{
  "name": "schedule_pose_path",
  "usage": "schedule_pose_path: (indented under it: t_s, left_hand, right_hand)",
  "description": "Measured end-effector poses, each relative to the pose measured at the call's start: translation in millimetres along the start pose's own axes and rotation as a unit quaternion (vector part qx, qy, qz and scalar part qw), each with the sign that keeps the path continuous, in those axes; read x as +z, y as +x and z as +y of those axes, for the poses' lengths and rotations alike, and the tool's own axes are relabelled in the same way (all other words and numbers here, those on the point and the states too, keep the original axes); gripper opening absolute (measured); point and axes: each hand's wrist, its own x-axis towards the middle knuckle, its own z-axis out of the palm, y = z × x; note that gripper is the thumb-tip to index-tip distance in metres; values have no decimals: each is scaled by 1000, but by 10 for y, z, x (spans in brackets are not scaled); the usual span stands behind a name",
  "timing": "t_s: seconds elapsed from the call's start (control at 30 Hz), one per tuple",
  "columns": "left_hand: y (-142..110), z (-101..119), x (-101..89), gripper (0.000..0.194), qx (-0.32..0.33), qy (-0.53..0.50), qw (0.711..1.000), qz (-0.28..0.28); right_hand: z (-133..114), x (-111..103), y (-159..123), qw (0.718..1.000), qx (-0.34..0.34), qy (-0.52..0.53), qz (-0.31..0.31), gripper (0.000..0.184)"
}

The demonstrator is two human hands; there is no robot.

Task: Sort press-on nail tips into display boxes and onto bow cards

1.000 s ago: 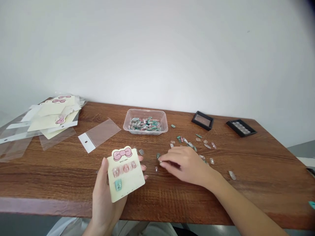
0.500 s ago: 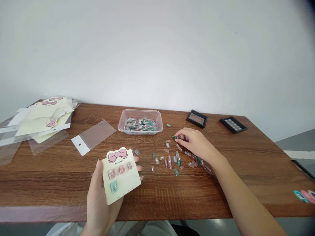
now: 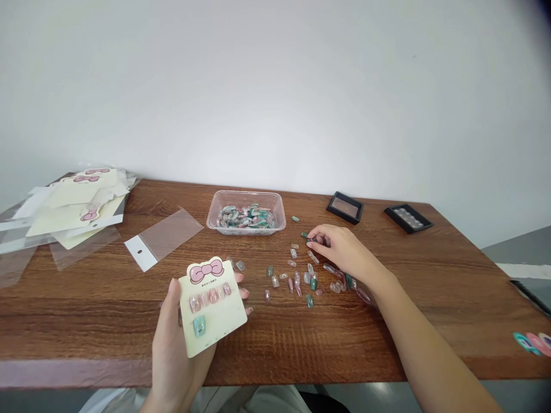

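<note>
First, nearest: L hand (image 3: 174,350) clenched on a cream bow-top display card (image 3: 213,307), card tilted up, thumb on front at left edge, fingertips (image 3: 246,293) showing past right edge. Card carries a row of pink press-on nails (image 3: 209,298), one teal press-on nail (image 3: 198,326) below.

R hand (image 3: 340,246) sits low over the wood tabletop (image 3: 301,344), fingers closed at a green press-on nail (image 3: 305,234); grasp on it cannot be confirmed.

Loose press-on nails (image 3: 297,278) lie scattered btwn the hands.

Beyond: clear plastic tray (image 3: 245,193) of mixed nails; clear cello bag (image 3: 163,238) w/ white header; stack of cards and bags (image 3: 73,212) far L; black display box (image 3: 344,207) and second black display box (image 3: 408,218) far R.

Caution: low R wrist may displace loose nails. Card tilt may shed any poorly fixed nail.
</note>
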Motion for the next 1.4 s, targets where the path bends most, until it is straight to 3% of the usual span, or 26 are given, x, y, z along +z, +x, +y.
schedule_pose_path:
  t_s: [0.33,0.87,1.13,1.4]
  left_hand:
    - [7,-14,-16,54,3,-3,1000,-2]
    - [1,-7,2,51,3,-2,1000,1]
    - [119,-58,-147,55,1,-7,1000,-26]
    - [13,-9,-19,51,1,5,1000,-4]
  right_hand:
    - [-28,-14,-12,1000,-23,-5,3,1]
    - [-100,13,-40,988,-146,-47,-5,13]
    - [-89,-25,-47,989,-138,-30,-40,2]
    - [-112,-35,-21,990,-122,-25,-61,9]
